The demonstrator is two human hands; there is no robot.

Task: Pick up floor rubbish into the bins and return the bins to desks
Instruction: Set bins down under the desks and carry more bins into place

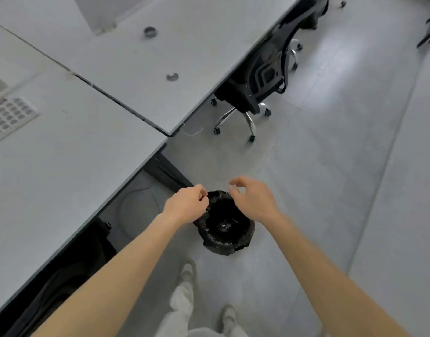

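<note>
Looked down on a pale grey floor (330,166) stretching beyond and to the right of both hands. Found a broad white tabletop (63,178) filling the space left of the left hand, butted against a second tabletop (184,45) running away beyond the hands. Saw a black office chair (252,88) on castors well beyond the right hand, tucked partly under that far tabletop's edge. Made out light trousers (184,300) and pale shoes (189,265) below the forearms, nearer than the hands. Spotted the bin (221,242) standing upright on the floor directly under and between the hands, just off the near tabletop's corner, lined with a crinkled black liner (248,229) folded over its rim. Caught the left hand (184,205) at the bin's left rim, fingers curled and pinching the liner's edge. Caught the right hand (255,200) over the far right rim, apart from the left, fingers loosely bent, holding nothing visible. Noticed a small shiny crumpled scrap (224,226) lying at the bottom of the bin, between the two wrists. Picked out a perforated white sheet (12,117) far left of the left hand on the near tabletop, and two round cable grommets (172,76) in the far tabletop, well beyond both hands.
</note>
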